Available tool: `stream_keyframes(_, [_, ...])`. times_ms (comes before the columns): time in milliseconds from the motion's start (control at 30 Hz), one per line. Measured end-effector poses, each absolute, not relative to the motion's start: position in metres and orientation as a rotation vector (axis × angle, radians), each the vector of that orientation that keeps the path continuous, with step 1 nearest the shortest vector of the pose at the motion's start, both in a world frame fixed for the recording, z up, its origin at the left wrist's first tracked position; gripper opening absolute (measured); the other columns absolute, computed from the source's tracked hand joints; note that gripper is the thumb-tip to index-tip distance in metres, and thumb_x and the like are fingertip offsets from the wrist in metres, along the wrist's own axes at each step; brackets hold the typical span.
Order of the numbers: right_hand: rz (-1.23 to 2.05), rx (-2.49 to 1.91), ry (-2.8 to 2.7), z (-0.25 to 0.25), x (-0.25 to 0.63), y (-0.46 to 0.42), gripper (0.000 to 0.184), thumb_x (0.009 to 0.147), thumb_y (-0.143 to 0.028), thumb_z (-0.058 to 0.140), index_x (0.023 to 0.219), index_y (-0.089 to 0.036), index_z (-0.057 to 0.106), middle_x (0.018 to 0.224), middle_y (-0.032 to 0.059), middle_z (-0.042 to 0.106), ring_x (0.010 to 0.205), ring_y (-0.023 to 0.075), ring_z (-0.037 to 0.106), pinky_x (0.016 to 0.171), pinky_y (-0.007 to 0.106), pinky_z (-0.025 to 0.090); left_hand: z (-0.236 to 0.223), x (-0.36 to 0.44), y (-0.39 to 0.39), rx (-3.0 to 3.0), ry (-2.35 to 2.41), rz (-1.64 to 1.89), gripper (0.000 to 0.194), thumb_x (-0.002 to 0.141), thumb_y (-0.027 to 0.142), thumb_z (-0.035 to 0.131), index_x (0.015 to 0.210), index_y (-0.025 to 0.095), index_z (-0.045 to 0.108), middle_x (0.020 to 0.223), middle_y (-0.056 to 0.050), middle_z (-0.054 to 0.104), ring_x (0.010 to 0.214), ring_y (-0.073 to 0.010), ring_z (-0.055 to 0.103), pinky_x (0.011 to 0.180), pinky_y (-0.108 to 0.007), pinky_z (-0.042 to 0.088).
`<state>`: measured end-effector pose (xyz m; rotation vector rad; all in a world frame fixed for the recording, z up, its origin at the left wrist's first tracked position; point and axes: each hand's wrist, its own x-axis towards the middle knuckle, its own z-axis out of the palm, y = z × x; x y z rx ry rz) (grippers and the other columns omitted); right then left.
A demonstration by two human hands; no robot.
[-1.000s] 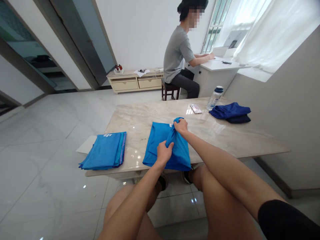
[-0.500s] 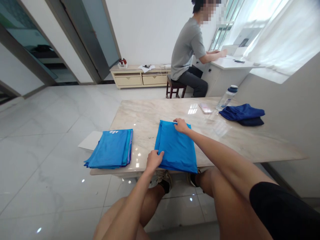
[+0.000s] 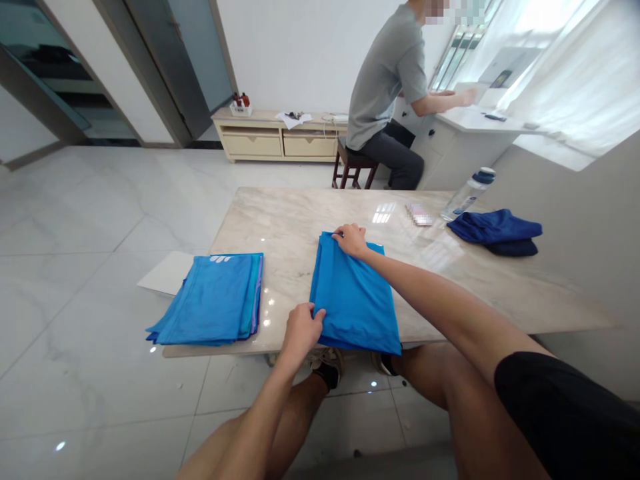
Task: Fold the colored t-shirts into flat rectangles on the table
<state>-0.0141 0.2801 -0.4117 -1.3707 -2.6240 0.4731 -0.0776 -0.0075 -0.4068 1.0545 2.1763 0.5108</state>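
A bright blue garment [image 3: 357, 300], folded into a rough rectangle, lies on a marble-patterned table [image 3: 280, 220] directly before the seated wearer, its near edge reaching slightly past the table's front edge. The left hand [image 3: 303, 328] is at the garment's left side, toward the near corner, with thumb over the cloth and fingers at its edge, pinching the fabric. The right hand [image 3: 351, 240] rests at the far edge, near the far left corner, its fingers bent against the cloth; whether they grip it cannot be told. To the left, well apart, stands a stack of folded garments [image 3: 217, 300], blue on top with a white mark, beside a white sheet [image 3: 167, 272]. Toward the far right are a pink phone [image 3: 419, 215], a clear bottle [image 3: 467, 195] with a dark blue cap, and a crumpled navy cloth [image 3: 495, 230]. Beyond the table, a person in a grey shirt [image 3: 387, 80] sits on a dark stool [image 3: 355, 159] at a white desk [image 3: 463, 121].
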Motion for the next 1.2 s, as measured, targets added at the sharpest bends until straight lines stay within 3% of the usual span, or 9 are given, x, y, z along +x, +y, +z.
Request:
stream_keyframes(233, [0.516,-1.347,-2.630,-0.409,-0.028,0.262,0.033,0.113,-0.032,0.053,0.126,-0.023,0.082,0.137,0.0109,0.078,0.135,0.0319,0.060,0.114,0.046,0.043,-0.407,-0.095,-0.017,1.093,2.181,0.282,0.025,0.106,0.035,0.066,0.099,0.016,0.081,0.104,-0.014,0.084,0.104,-0.0293,0.078,0.081,-0.032,0.047])
stream_keyframes(367, [0.454,-1.266,-2.717,-0.386,-0.017,0.254,0.037,0.114,-0.029,0.048,0.138,-0.017,0.074,0.145,0.0156,0.073,0.136,0.0314,0.062,0.112,0.041,0.047,-0.404,-0.103,-0.024,1.139,2.252,0.083,0.028,0.106,0.040,0.064,0.100,0.020,0.082,0.110,-0.016,0.084,0.109,-0.0321,0.078,0.079,-0.033,0.046])
stream_keyframes(467, [0.437,-1.092,-2.976,-0.366,0.015,0.230,0.033,0.109,-0.023,0.053,0.131,-0.015,0.076,0.134,0.0168,0.077,0.124,0.0299,0.071,0.101,0.034,0.052,-0.396,-0.106,-0.027,1.137,2.302,-0.002,0.029,0.106,0.043,0.063,0.106,0.022,0.083,0.118,-0.017,0.083,0.115,-0.0336,0.077,0.081,-0.033,0.048])
stream_keyframes(600, [0.444,-0.906,-3.360,-0.354,0.083,0.172,0.029,0.107,-0.032,0.061,0.120,-0.017,0.082,0.123,0.0181,0.081,0.112,0.0324,0.077,0.085,0.033,0.054,-0.384,-0.104,-0.027,1.183,2.312,-0.121,0.030,0.107,0.040,0.061,0.110,0.020,0.083,0.122,-0.019,0.082,0.121,-0.0340,0.077,0.086,-0.034,0.050])
stream_keyframes(767, [1.309,-0.676,-3.595,-0.356,0.139,0.141,0.023,0.101,-0.034,0.072,0.105,-0.017,0.085,0.094,0.0083,0.085,0.087,0.0225,0.078,0.075,0.026,0.052,-0.375,-0.106,-0.031,1.222,2.312,-0.293,0.030,0.101,0.034,0.069,0.121,0.015,0.081,0.130,-0.024,0.079,0.123,-0.0371,0.076,0.089,-0.036,0.054])
stream_keyframes(867, [1.001,-0.926,-3.357,-0.358,0.141,0.168,0.016,0.097,-0.021,0.070,0.095,-0.018,0.086,0.095,0.0065,0.085,0.089,0.0215,0.078,0.079,0.025,0.051,-0.368,-0.103,-0.028,1.266,2.415,-0.321,0.032,0.104,0.027,0.062,0.126,0.012,0.078,0.134,-0.027,0.076,0.125,-0.0375,0.075,0.092,-0.038,0.055])
stream_keyframes(933, [0.710,-1.094,-3.147,-0.360,0.135,0.194,0.021,0.099,-0.017,0.067,0.107,-0.019,0.086,0.110,0.0087,0.085,0.102,0.0243,0.077,0.087,0.026,0.052,-0.364,-0.097,-0.019,1.302,2.444,-0.298,0.034,0.107,0.028,0.057,0.129,0.011,0.076,0.134,-0.026,0.076,0.126,-0.0361,0.074,0.095,-0.037,0.055])
stream_keyframes(1067, [0.465,-1.296,-2.931,-0.368,0.119,0.245,0.040,0.108,-0.019,0.054,0.143,-0.013,0.072,0.144,0.0189,0.072,0.132,0.0312,0.067,0.104,0.033,0.049,-0.360,-0.078,0.010,1.322,2.440,-0.221,0.040,0.111,0.037,0.055,0.136,0.010,0.070,0.136,-0.026,0.074,0.128,-0.0352,0.073,0.098,-0.038,0.055])
stream_keyframes(1200, [0.381,-1.399,-2.857,-0.385,0.106,0.282,0.044,0.111,-0.032,0.057,0.150,-0.015,0.069,0.150,0.0202,0.068,0.138,0.0358,0.060,0.111,0.042,0.047,-0.358,-0.069,0.030,1.315,2.422,-0.230,0.039,0.110,0.033,0.056,0.140,0.010,0.066,0.139,-0.025,0.072,0.129,-0.0346,0.072,0.099,-0.038,0.055])
